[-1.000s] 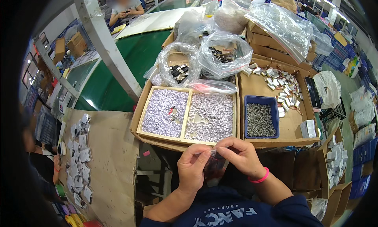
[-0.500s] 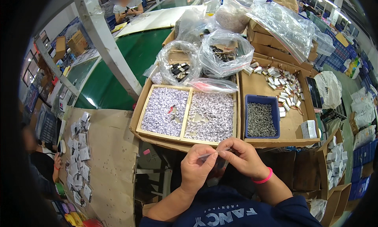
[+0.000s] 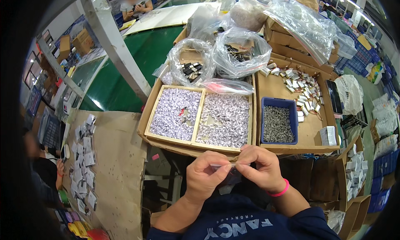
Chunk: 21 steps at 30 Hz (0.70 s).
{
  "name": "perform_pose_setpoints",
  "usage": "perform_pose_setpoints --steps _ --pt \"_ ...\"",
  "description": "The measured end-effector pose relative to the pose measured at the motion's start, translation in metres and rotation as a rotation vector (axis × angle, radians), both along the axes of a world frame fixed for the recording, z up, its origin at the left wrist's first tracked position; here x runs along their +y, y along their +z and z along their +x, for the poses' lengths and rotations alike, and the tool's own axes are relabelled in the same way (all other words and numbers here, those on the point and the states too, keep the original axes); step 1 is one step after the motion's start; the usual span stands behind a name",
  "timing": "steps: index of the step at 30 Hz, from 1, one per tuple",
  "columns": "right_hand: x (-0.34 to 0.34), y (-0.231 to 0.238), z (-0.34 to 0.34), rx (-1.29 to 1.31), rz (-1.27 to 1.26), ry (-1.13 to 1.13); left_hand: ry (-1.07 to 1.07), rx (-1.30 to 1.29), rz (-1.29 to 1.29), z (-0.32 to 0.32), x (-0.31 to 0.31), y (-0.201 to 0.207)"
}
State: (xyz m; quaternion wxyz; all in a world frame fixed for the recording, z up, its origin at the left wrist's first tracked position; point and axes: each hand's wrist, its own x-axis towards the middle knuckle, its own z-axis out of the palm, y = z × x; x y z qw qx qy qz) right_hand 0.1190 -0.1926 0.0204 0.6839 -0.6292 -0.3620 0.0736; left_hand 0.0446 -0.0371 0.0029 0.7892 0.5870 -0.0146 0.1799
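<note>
Between my two hands hangs a small clear plastic bag [image 3: 228,180], just past the front of my shirt. My left hand [image 3: 206,176] pinches one end of its top edge between thumb and fingers. At the other end, my right hand [image 3: 261,169], with a pink band on the wrist, grips the same edge with thumb and forefinger. What lies inside the bag is too dark to make out. Close ahead stands a wooden tray [image 3: 195,134] in two halves, filled with small white-and-silver parts. A blue bin [image 3: 296,136] of small metal screws or pins is near my right hand.
Behind the tray are open plastic bags [image 3: 241,52] of black parts. A cardboard box [image 3: 275,86] holds white battery-like packs. On the left, a brown board [image 3: 121,165] carries flat packets [image 3: 85,156]; a co-worker's hand [image 3: 61,167] is beside them. A metal post [image 3: 112,44] rises there.
My thumbs have drawn a little apart along the bag's top edge, and my left hand has shifted slightly left. Both hands still grip the bag. The whole view has moved slightly.
</note>
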Motion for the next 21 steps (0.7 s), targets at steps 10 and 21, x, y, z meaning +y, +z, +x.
perform_pose_setpoints --steps 10,21 --pt "0.003 0.0 -0.002 -0.022 -0.059 -0.002 0.077 0.209 -0.431 -0.009 0.014 0.01" --pt "-0.004 0.003 0.007 0.239 -0.215 0.112 0.069 0.224 -0.433 -0.009 0.016 0.002"
